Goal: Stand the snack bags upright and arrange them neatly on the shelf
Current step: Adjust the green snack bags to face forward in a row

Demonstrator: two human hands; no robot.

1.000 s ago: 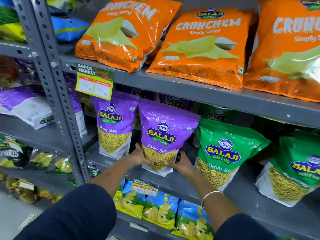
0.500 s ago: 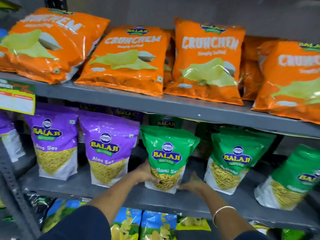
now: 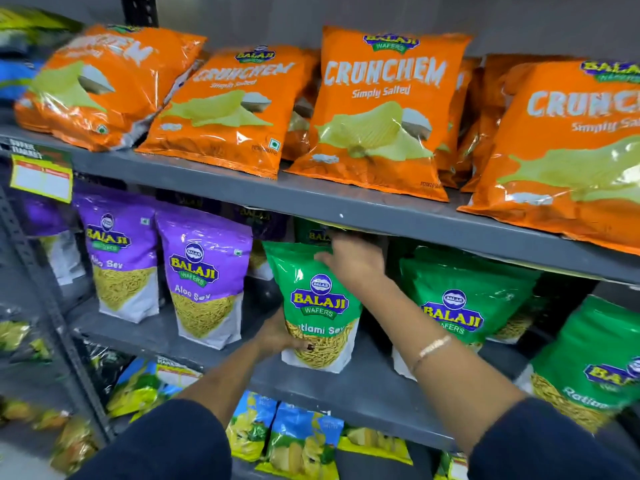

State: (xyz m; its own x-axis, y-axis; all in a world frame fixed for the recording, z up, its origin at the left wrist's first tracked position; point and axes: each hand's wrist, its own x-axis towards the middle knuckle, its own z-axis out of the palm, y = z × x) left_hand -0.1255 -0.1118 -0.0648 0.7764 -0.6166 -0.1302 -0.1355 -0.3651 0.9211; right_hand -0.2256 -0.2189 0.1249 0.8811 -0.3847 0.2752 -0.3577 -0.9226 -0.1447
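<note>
A green Ratlami Sev bag (image 3: 313, 299) stands upright on the middle grey shelf (image 3: 346, 386). My left hand (image 3: 277, 336) grips its lower left corner, thumb on the front. My right hand (image 3: 353, 259) is up at the bag's top right edge, fingers spread and touching it, reaching under the upper shelf. Two purple Aloo Sev bags (image 3: 204, 282) (image 3: 119, 258) stand upright to the left. More green bags (image 3: 460, 299) (image 3: 588, 368) stand to the right, the far right one leaning.
Orange Crunchem chip bags (image 3: 381, 109) lean back on the upper shelf (image 3: 415, 216). Blue and yellow bags (image 3: 301, 441) fill the shelf below. A yellow price tag (image 3: 41, 178) hangs at the left. A grey perforated upright (image 3: 41, 292) borders the left side.
My right hand rose from the green bag's lower right corner to its top. My left hand stays at the lower left. The view came closer.
</note>
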